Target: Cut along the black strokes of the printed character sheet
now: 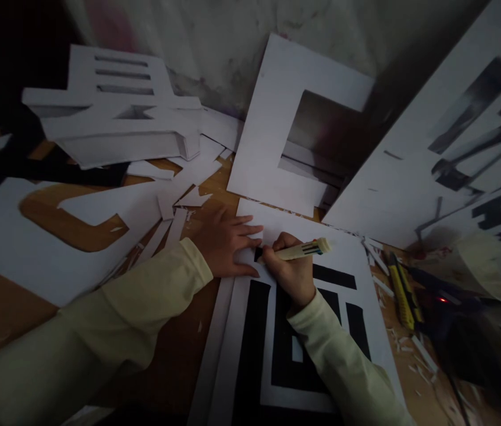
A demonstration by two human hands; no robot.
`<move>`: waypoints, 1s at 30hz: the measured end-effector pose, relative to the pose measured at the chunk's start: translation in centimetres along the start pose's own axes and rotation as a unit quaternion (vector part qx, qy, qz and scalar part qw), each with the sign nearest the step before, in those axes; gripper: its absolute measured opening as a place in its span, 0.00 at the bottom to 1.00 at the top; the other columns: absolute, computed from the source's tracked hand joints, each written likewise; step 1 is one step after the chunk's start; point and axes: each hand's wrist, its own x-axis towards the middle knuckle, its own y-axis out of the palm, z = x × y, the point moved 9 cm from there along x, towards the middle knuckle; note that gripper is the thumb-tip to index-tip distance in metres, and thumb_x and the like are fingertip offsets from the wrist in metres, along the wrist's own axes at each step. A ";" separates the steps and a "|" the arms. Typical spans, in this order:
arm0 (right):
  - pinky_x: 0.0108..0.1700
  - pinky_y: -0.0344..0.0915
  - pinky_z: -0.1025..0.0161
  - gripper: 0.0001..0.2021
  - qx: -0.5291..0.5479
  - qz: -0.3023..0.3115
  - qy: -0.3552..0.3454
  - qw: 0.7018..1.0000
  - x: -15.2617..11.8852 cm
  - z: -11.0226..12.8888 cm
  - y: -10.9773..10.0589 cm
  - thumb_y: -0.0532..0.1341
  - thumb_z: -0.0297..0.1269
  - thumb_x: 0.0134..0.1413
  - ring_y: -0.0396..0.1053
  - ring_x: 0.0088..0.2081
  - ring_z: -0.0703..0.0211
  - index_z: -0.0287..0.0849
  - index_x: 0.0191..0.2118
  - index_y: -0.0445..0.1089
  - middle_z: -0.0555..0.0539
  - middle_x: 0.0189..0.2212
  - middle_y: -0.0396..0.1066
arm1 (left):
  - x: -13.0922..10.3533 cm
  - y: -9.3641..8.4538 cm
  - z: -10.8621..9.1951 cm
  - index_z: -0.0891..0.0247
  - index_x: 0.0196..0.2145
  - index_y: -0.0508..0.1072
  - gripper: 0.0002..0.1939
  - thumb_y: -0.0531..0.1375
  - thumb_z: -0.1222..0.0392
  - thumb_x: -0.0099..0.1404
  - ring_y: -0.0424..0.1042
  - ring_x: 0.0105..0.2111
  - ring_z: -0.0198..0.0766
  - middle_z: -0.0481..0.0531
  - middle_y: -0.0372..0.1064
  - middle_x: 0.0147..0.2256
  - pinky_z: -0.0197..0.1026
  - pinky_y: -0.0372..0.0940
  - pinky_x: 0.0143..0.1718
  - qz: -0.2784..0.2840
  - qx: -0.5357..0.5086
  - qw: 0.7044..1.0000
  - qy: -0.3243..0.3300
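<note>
A white board (243,307) with black geometric shapes on it lies in front of me. My right hand (292,269) grips a thick multicolour pen (303,249), its tip pointing left at the board near a small black patch. The tip itself is hard to make out under the fingers. My left hand (232,245) rests flat with fingers spread, its fingertips on the upper left of the same board, close to the pen. Long black bars (252,337) run below both hands, and my right forearm covers part of the pattern.
A white cut-out structure with slots (117,136) stands at the back left. A white C-shaped board (261,118) leans behind. Paper offcuts (179,228) litter the wooden table (165,373). At right are a yellow utility knife (401,290) and a dark device with a red light (443,300).
</note>
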 end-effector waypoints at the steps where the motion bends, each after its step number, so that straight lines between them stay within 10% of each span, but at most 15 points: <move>1: 0.19 0.50 0.69 0.14 0.000 -0.001 -0.003 1.000 0.0 0.1 0.0 0.59 0.34 0.41 0.51 0.16 0.69 0.45 0.16 0.51 0.58 0.13 0.52 | 0.0 0.0 0.0 0.57 0.47 0.72 0.30 0.64 0.37 0.53 0.59 0.59 0.55 0.56 0.65 0.56 0.69 0.42 0.59 0.001 0.000 1.000 -0.001; 30: 0.21 0.51 0.68 0.12 -0.001 -0.003 -0.017 1.000 0.1 0.1 -0.1 0.58 0.32 0.40 0.51 0.18 0.69 0.45 0.17 0.53 0.58 0.14 0.54 | -0.1 -0.1 0.0 0.58 0.47 0.72 0.29 0.63 0.37 0.53 0.60 0.58 0.54 0.55 0.65 0.56 0.67 0.42 0.59 -0.012 0.010 1.000 0.007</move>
